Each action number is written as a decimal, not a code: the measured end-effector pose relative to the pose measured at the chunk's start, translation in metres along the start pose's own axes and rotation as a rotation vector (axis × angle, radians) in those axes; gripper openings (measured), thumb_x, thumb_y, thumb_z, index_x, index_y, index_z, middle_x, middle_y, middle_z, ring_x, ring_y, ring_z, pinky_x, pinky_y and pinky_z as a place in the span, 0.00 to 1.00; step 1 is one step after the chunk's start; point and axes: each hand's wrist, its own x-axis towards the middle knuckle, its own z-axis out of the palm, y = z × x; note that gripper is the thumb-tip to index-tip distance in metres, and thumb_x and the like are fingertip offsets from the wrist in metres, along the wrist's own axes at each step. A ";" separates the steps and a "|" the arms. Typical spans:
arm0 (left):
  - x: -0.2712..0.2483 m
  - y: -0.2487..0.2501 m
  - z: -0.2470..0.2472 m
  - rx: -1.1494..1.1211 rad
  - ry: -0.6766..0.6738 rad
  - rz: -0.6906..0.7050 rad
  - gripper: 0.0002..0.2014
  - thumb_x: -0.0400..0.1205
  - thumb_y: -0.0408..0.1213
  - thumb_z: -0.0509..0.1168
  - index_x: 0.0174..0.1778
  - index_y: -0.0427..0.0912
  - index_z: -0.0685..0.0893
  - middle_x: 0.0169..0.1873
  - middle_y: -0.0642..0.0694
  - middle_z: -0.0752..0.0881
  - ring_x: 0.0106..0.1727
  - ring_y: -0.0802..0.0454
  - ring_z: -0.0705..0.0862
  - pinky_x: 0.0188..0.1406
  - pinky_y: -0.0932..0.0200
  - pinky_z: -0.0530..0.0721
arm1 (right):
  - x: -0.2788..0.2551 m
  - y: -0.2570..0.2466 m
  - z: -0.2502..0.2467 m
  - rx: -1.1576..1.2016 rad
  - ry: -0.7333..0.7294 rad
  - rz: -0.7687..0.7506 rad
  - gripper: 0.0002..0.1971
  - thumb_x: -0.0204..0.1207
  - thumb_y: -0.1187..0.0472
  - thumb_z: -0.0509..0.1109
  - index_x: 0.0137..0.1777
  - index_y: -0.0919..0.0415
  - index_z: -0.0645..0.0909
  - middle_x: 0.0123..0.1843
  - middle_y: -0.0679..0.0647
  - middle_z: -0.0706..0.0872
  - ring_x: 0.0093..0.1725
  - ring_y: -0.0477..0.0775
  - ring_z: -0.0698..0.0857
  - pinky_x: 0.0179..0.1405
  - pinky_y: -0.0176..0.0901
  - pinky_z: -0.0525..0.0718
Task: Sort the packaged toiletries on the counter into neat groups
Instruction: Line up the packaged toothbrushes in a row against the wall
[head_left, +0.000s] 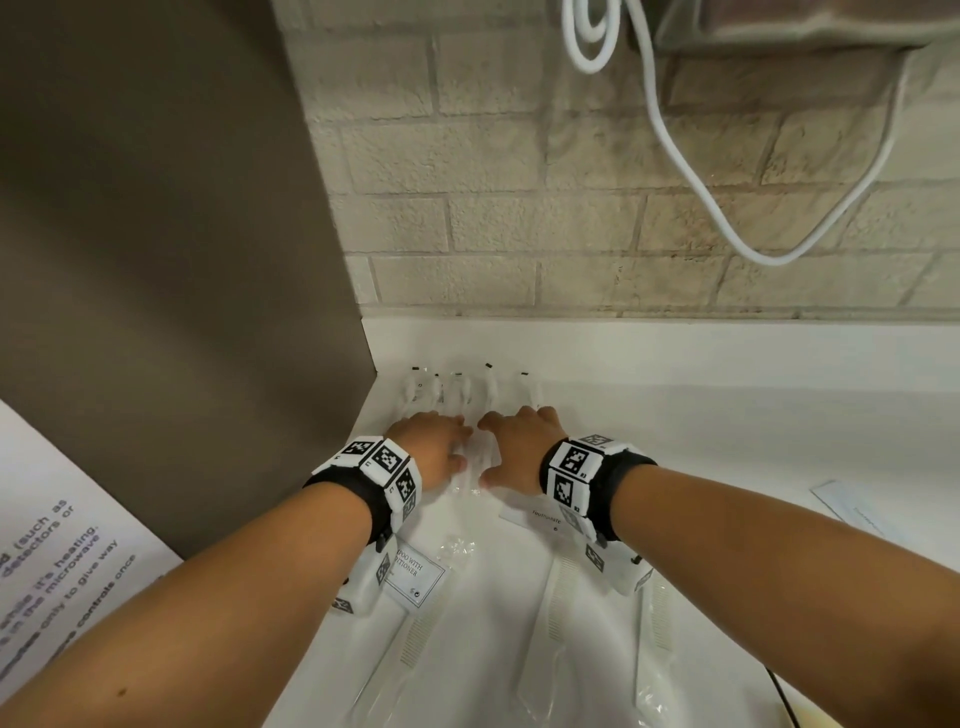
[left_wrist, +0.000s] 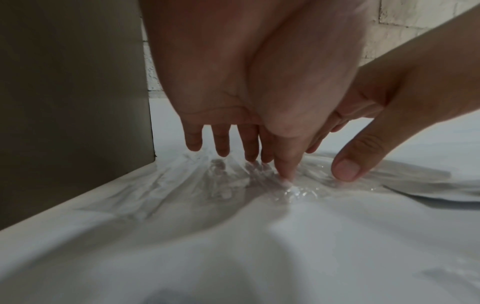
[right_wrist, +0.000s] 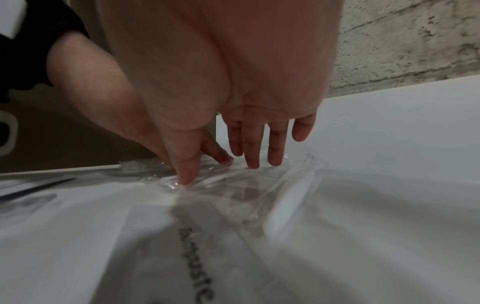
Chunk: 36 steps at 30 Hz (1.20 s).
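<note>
Several clear-wrapped toothbrushes (head_left: 452, 389) lie side by side at the back left of the white counter (head_left: 727, 426). My left hand (head_left: 452, 441) and right hand (head_left: 498, 447) sit close together on the near ends of these wrappers (left_wrist: 228, 185), fingers straight and spread, fingertips pressing the plastic (right_wrist: 233, 185). Neither hand holds anything. In the left wrist view my left fingers (left_wrist: 223, 142) touch the film beside the right hand's thumb (left_wrist: 348, 164). A white toothpaste box (head_left: 540, 514) lies under my right wrist. A shampoo sachet (head_left: 415, 571) and wrapped combs (head_left: 556, 613) lie nearer me.
A dark panel (head_left: 182, 260) walls off the counter's left side. Behind is a brick wall (head_left: 519, 208) with a hanging white cord (head_left: 675, 156). A flat white packet (head_left: 852, 506) lies at the right, a printed sheet (head_left: 62, 545) at the left.
</note>
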 end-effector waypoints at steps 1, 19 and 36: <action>0.000 0.000 0.000 -0.004 -0.001 -0.002 0.27 0.85 0.46 0.58 0.82 0.52 0.64 0.83 0.53 0.61 0.83 0.46 0.61 0.81 0.47 0.61 | 0.000 0.000 0.000 0.006 -0.001 0.004 0.34 0.72 0.43 0.68 0.76 0.53 0.65 0.64 0.53 0.84 0.69 0.58 0.74 0.70 0.52 0.63; -0.005 0.021 0.001 -0.010 0.022 0.070 0.28 0.84 0.48 0.59 0.82 0.55 0.62 0.84 0.55 0.59 0.86 0.48 0.53 0.83 0.47 0.53 | -0.029 0.056 -0.019 0.028 -0.175 0.037 0.31 0.79 0.52 0.68 0.81 0.48 0.64 0.82 0.49 0.66 0.80 0.55 0.65 0.80 0.53 0.65; -0.005 0.022 0.000 -0.047 0.054 0.058 0.29 0.83 0.49 0.60 0.82 0.55 0.63 0.82 0.56 0.64 0.83 0.50 0.61 0.82 0.50 0.60 | -0.014 0.034 -0.003 0.127 -0.099 0.046 0.34 0.76 0.48 0.68 0.82 0.50 0.62 0.83 0.48 0.64 0.80 0.56 0.66 0.78 0.54 0.68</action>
